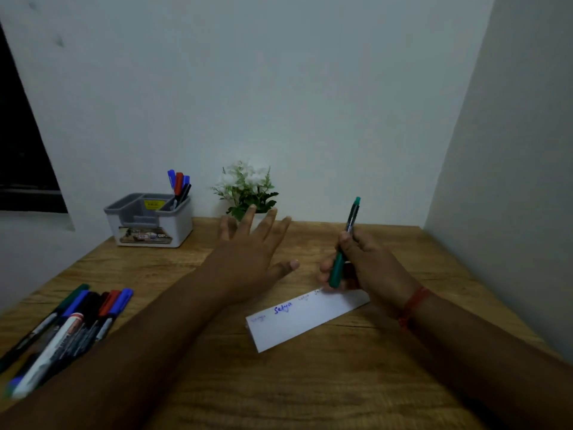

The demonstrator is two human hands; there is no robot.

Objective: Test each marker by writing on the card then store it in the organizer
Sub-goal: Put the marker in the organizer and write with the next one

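card (305,321) far end hidden by right hand (366,262); faint writing unreadable.

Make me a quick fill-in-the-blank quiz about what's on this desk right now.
1. The right hand grips a ____ marker.
2. The left hand hovers with fingers ____.
3. The white paper card lies on the ____ desk.
4. Stored markers stand in the grey plastic ____.

Missing words: green; spread; wooden; organizer
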